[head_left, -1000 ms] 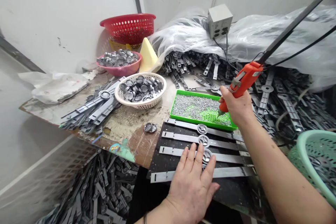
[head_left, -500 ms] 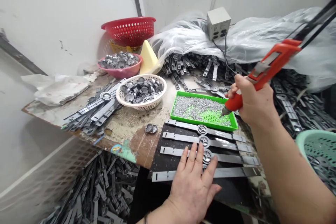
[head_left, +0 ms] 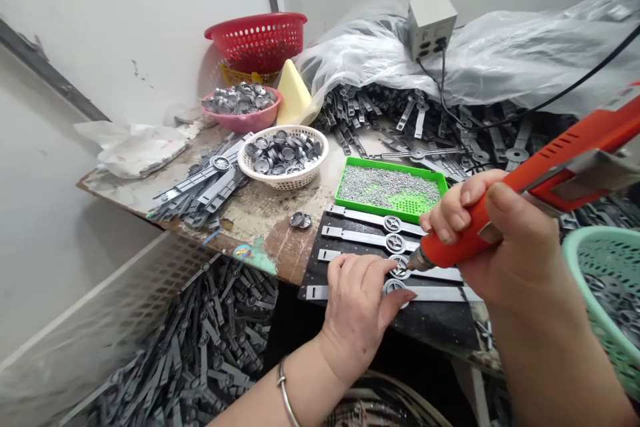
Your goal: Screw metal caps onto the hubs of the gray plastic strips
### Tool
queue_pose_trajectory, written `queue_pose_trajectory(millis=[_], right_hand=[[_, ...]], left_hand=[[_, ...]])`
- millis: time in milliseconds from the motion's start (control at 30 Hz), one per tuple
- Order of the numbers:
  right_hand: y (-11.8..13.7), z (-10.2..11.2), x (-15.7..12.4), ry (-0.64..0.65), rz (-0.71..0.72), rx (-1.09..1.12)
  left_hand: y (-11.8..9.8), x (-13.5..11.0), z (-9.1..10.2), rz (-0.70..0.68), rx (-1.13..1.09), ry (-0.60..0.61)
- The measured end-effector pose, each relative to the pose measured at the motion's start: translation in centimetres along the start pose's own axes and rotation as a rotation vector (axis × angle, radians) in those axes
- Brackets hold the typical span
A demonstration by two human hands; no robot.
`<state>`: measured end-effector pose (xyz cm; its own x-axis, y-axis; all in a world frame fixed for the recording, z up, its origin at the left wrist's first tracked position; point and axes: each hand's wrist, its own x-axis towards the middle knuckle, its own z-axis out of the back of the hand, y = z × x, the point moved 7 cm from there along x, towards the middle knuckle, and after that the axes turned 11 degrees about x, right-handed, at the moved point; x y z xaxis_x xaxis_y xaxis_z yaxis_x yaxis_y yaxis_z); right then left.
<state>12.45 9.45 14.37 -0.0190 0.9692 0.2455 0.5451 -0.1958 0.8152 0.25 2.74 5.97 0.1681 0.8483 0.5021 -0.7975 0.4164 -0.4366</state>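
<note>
My right hand (head_left: 505, 240) is wrapped round a red electric screwdriver (head_left: 550, 167). The tool's tip points down-left at the round hub of a grey plastic strip (head_left: 330, 255), third from the back of several lying in a row on a black board (head_left: 435, 330). My left hand (head_left: 357, 297) rests over the two nearest strips, fingers bent, thumb apart from the index finger. Its index fingertip is at the hub near the screwdriver tip, and its thumb lies by the hub of the nearest strip (head_left: 435, 293). A green tray (head_left: 343, 201) of small screws stands behind the row.
A cream basket (head_left: 285, 181) and a pink bowl (head_left: 240, 121) hold round grey parts. Strips lie piled at the left (head_left: 200, 187) and below the table edge. A mint basket (head_left: 575, 267) stands at right. A power box (head_left: 430, 23) trails cables behind.
The screwdriver has moved from the screw tray to the third strip's hub. My left hand has changed from lying flat to bent fingers, with its index finger at that hub. The view has shifted.
</note>
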Motion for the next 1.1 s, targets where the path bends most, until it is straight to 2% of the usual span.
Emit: queue_pose_trajectory(millis=[500,933,1100], right_hand=[[0.7,-1.5,-2.5,0.063,0.028,-0.001],[-0.2,-0.2,-4.0,-0.042,0.002,-0.056],[-0.4,0.3,-4.0,-0.084,0.019,-0.085]], left_hand=[[-0.5,-0.4,1.0,-0.016,-0.119,0.032],[-1.4,-1.8,0.3,-0.077,-0.157,0.04],[-1.0,-2.5,0.5,-0.076,-0.085,0.024]])
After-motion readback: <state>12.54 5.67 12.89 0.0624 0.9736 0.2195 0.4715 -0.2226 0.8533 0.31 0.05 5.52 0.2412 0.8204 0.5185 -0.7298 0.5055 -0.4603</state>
